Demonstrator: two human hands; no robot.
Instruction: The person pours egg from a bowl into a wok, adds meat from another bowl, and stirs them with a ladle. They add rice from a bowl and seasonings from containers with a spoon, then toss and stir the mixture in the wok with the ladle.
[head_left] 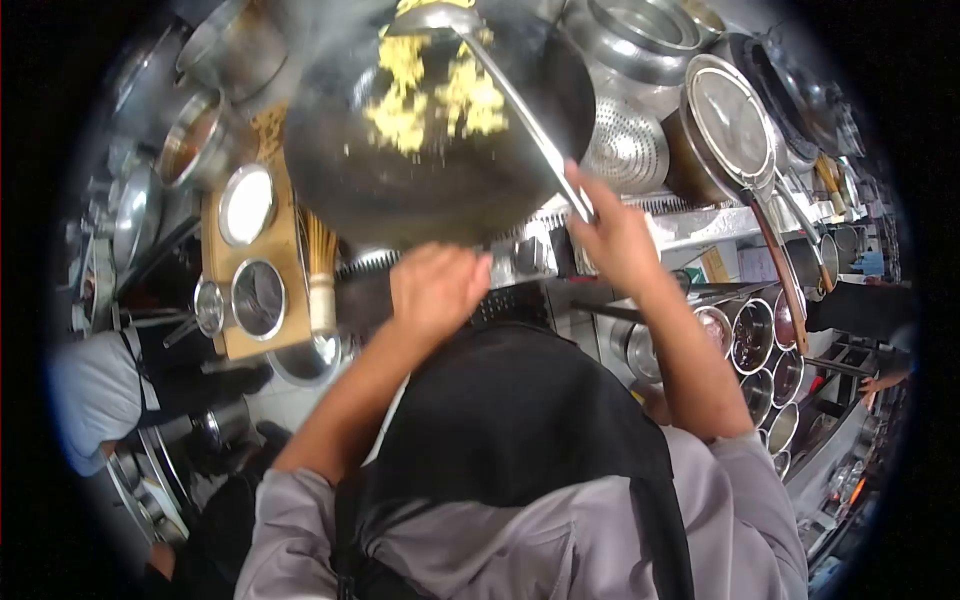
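Observation:
Ahead of me is a large dark wok, tilted, with clumps of yellow scrambled egg in it. My left hand is closed in a fist at the wok's near edge, its grip hiding the part it holds. My right hand is wrapped round the long metal handle of a ladle. The ladle's bowl is over the far side of the wok, next to more egg.
On the left, a wooden board carries metal cups and a bamboo brush. A perforated metal strainer and a round mesh skimmer lie to the right. Several metal bowls stand lower right. Other people are at both sides.

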